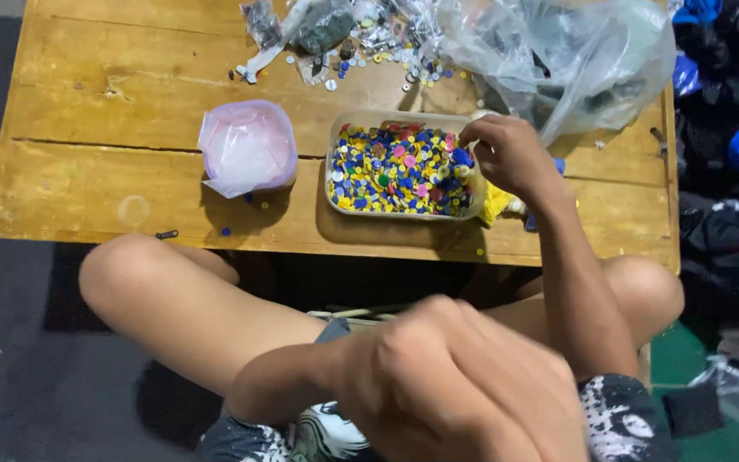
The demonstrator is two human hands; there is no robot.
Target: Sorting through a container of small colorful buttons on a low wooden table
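— Where is the right hand (513,156)?

— Stretched out over the far right corner of the clear tub (404,171), which sits on the wooden surface (87,128). The fingers are curled and pinched together at the tub's rim, right over the small coloured pieces (391,171) filling it (blue, yellow, pink, red, mostly). Whether a piece is actually between the fingertips, I cannot tell.

— And the left hand (464,385)?

— Much nearer the camera, blurred, down above the lap. The knuckles face up and the fingers are folded under into a loose fist; what it grips, if anything, is hidden.

— What lies around them?

— Left of the right hand, beyond the tub, a pink plastic bag (247,145) stands open. Just past the right hand a big clear plastic bag (558,56) slumps, with loose scattered bits (369,51) to its left.
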